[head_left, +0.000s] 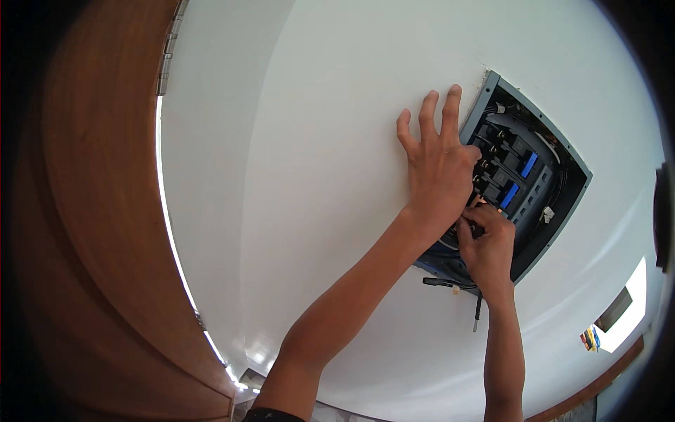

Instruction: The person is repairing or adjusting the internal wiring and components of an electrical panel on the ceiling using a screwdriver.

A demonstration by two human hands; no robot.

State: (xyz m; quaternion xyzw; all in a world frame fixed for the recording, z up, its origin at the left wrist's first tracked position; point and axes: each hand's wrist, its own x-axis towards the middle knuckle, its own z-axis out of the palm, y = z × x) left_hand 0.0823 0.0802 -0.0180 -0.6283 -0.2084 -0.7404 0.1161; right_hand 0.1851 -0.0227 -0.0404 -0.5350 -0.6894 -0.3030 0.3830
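A dark grey electrical panel box (479,104) is set into the white wall, its front uncovered. Inside sit several black circuit breakers (502,171), two of them with blue parts (530,165). My left hand (439,169) rests by the box's left edge, fingers spread over the wall and thumb reaching in at the breakers. Below it, my right hand (494,247) reaches into the lower part of the box, thumb and fingers pinched together near the lowest breaker. What they pinch is hidden. Black wire ends (437,282) stick out under the box's lower edge.
White wall (337,126) surrounds the box. To the left stands a brown wooden door (105,183) with a metal hinge (167,56) and a bright gap along its edge. Small coloured items (590,340) lie by a bright patch at lower right.
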